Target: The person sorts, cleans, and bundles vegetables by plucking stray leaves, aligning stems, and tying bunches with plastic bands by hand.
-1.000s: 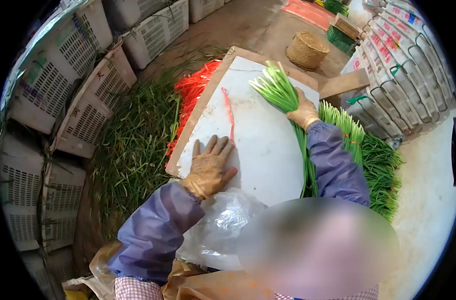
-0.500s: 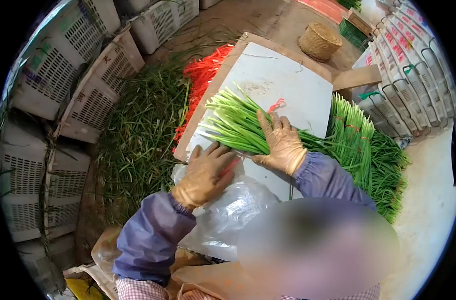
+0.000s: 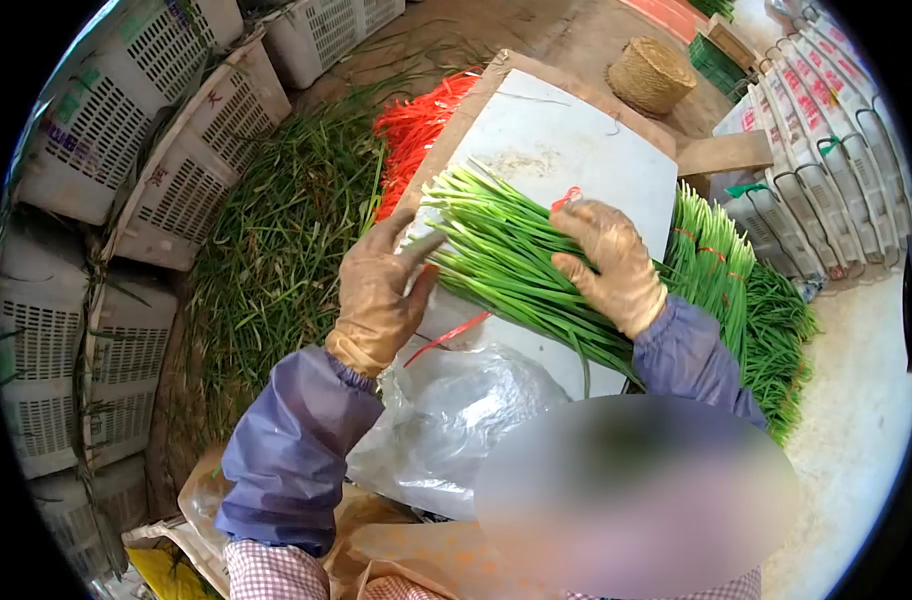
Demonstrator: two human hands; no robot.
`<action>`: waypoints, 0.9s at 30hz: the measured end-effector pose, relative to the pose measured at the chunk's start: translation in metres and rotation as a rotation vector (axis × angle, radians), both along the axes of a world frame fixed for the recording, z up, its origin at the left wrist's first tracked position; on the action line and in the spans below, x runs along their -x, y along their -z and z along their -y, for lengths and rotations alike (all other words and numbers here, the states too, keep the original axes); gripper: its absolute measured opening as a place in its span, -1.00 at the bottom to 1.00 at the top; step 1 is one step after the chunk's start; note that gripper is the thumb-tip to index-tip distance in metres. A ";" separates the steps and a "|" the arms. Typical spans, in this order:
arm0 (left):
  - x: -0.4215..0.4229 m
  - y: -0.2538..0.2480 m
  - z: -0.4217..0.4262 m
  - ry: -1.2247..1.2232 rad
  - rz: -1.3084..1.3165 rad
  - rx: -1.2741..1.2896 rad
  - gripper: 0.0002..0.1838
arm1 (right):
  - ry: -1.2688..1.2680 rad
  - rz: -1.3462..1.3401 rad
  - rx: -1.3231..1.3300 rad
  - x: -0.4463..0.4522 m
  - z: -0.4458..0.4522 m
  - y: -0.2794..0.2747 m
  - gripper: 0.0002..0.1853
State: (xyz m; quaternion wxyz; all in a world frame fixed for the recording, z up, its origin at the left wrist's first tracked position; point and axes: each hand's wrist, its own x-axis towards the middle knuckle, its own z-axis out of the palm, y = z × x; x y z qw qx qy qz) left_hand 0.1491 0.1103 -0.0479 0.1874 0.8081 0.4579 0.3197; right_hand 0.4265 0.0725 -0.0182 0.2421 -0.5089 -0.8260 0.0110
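Note:
A loose bunch of garlic chives, pale at the cut ends and green toward the leaves, lies across the white board. At its pale ends is my gloved left hand, open, with thumb and fingers apart. My gloved right hand is over the leafy part, open, its thumb apart from its curved fingers; whether it presses on the stems I cannot tell. One red strip sticks out below the bunch on the near side. Another red tie shows beyond it, by my right fingertips.
Tied chive bunches are stacked right of the board. Red strips hang along its left edge. Clear plastic covers the near side. Loose leaves litter the floor beside white crates. A woven stool stands beyond.
My left hand has moved up and left to the pale ends, its fingers raised. My right hand has shifted right, fingers more curved. More of the chives and the near red strip now show.

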 end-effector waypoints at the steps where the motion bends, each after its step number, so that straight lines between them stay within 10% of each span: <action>1: -0.001 0.002 -0.003 0.076 -0.025 -0.155 -0.66 | 0.000 0.000 0.000 -0.004 -0.002 0.006 -0.51; 8: 0.000 0.026 -0.025 0.122 -0.136 -0.192 -0.79 | 0.178 0.416 0.479 0.015 0.028 0.015 0.01; 14: 0.005 0.023 -0.026 0.186 0.039 -0.056 -0.78 | 0.148 0.327 0.345 0.000 0.014 -0.001 0.04; 20: 0.001 0.015 -0.038 -0.203 0.721 0.643 -0.65 | 0.273 -0.289 0.517 -0.005 -0.062 -0.006 -0.68; 27: -0.003 0.030 -0.052 0.022 0.750 0.637 -0.53 | 0.272 0.107 0.566 0.040 -0.150 0.022 -0.73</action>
